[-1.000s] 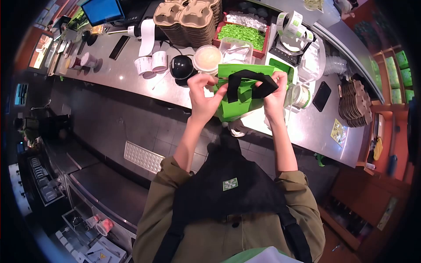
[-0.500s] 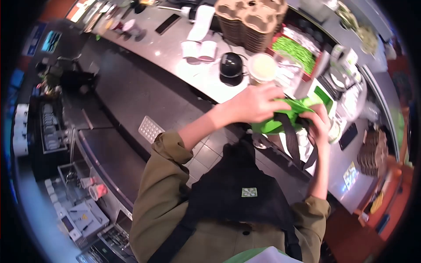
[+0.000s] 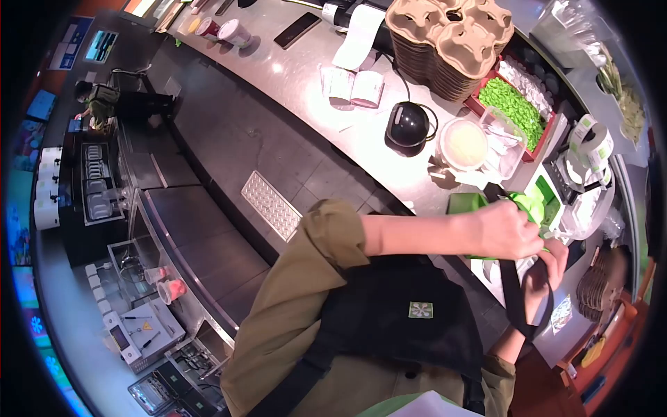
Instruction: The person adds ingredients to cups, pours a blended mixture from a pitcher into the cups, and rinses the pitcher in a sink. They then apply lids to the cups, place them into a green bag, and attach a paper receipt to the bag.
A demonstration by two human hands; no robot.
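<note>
Stainless steel runs from the far left to the near right as a long serving surface (image 3: 292, 76), with dark floor tiles and a perforated drain grate (image 3: 272, 205) on our side of it. We reach across our body with the left hand (image 3: 511, 233), and its grip is closed over the top edge of a green bag (image 3: 467, 203) that sits at the near edge of the surface, on the right. Just below it, the right hand (image 3: 549, 267) has its grip curled shut around a black strap (image 3: 509, 299) of the bag, which hangs down in a loop. The two hands are close together, one just beside the other.

Beyond the bag stands a lidded cup (image 3: 464, 144) of pale drink, with a black dome-shaped device (image 3: 408, 124) just left of it. Farther off, a stack of pulp cup carriers (image 3: 451, 42) rises beside a red tray of green pieces (image 3: 514, 104). Two small paper cups (image 3: 354, 87) sit near a strip of receipt paper (image 3: 360, 35), and a phone (image 3: 297, 30) rests farther left. Rolls of labels (image 3: 590, 142) sit at the far right.
</note>
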